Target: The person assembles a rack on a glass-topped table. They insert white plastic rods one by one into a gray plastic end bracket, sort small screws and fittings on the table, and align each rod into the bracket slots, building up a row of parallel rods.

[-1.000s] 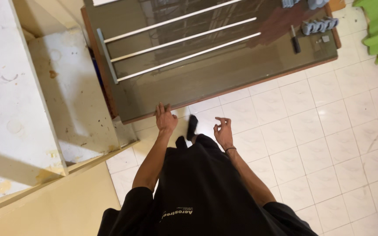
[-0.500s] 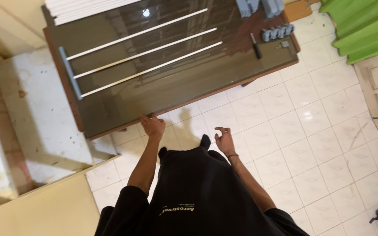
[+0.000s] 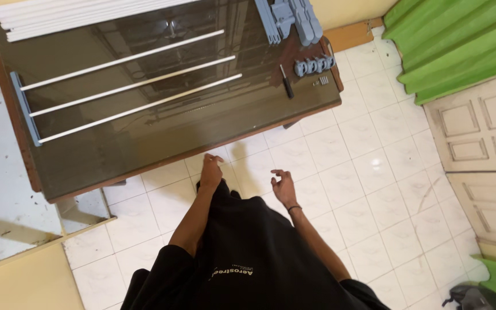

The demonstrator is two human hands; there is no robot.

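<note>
Glass-topped table (image 3: 144, 155) now fills the upper view; half a second ago it sat further off and more skewed, so the person has closed in and squared up to its near edge. Left hand (image 3: 210, 170) is just short of that edge, fingers loosely together, holding nothing. Right hand (image 3: 283, 187) hangs apart over the floor tiles (image 3: 374, 166), fingers curled in, empty too.

Nearest work on the top: three white rods (image 3: 133, 86) set into a grey end bar (image 3: 25, 109), lying parallel, well apart from both hands.

Far right end: screwdriver (image 3: 286, 81), row of grey clips (image 3: 313, 65), small screws beside them, grey brackets (image 3: 294, 17) at the back. More white rods bundled along the back edge (image 3: 87, 11).

Nothing lies between the hands and the table. Green corrugated sheets (image 3: 454, 40) and a panelled door (image 3: 483, 138) stand to the right, out of the way.
</note>
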